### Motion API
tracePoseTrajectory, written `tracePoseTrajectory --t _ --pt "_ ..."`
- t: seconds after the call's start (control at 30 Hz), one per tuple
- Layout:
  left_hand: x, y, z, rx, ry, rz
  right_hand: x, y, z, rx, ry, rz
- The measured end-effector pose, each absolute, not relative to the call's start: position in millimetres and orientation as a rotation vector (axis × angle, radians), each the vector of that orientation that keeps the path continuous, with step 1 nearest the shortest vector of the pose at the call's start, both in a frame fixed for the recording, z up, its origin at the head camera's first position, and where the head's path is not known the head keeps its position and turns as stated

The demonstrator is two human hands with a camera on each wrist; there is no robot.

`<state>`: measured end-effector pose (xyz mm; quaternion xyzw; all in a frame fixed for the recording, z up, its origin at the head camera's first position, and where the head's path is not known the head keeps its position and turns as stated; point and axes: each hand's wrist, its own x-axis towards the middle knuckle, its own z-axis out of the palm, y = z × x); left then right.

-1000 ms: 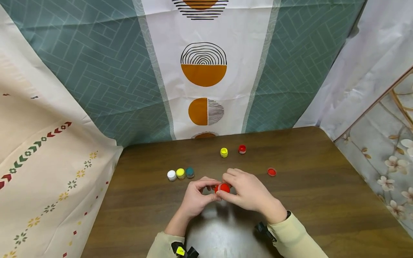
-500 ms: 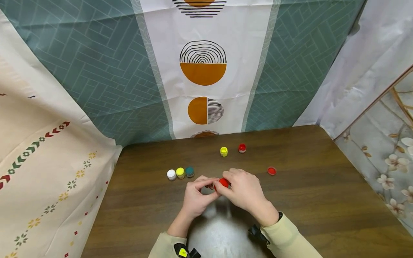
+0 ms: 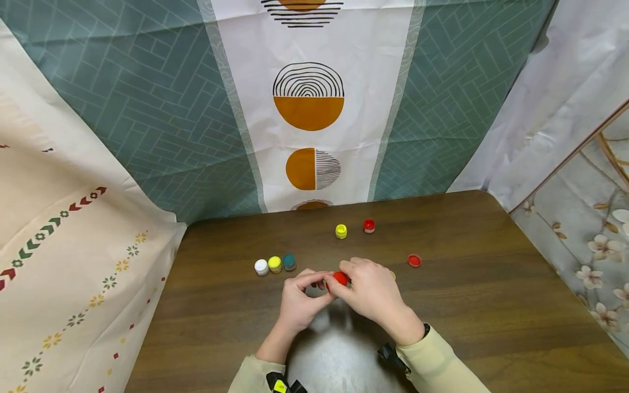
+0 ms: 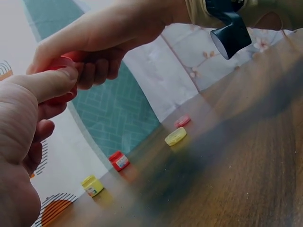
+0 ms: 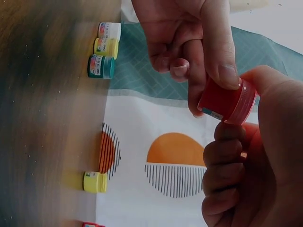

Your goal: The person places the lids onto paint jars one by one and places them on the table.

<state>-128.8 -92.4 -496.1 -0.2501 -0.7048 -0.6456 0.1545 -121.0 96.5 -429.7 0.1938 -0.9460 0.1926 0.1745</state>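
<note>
A small red paint jar (image 5: 220, 99) is held between both hands above the table's near middle. My left hand (image 3: 297, 303) pinches the jar's body between thumb and fingers. Around its translucent red lid (image 5: 244, 103), my right hand (image 3: 373, 292) has thumb and index finger curled, the other fingers folded beneath. The lid sits against the jar's mouth; whether it turns cannot be seen. From the head view only the red top shows, the rest covered by fingers.
At left on the wooden table (image 3: 211, 316) stand white (image 3: 261, 267), yellow (image 3: 275, 265) and teal (image 3: 289, 262) jars. Farther back are a yellow jar (image 3: 341, 232) and a red jar (image 3: 369, 226), seemingly lidless. A red lid (image 3: 414, 261) and yellow lid (image 4: 175, 136) lie to the right.
My right hand has shifted slightly left and turned on the lid, its thumb now covering more of the red top. Over the last half second both hands barely move; the left keeps its hold.
</note>
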Motion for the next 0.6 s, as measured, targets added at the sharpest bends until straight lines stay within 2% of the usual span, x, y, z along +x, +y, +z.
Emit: tracePoseTrajectory --t 0.23,0.6 --pt "-132.6 -96.5 -497.2 -0.648 -2.113 -1.782 -120.9 104.1 -426.5 0.507 -2.763 0.660" --pt "-143.0 -117.6 -490.5 -0.476 -2.206 -1.807 -125.4 142.5 -414.7 0.388 -2.754 0.779"
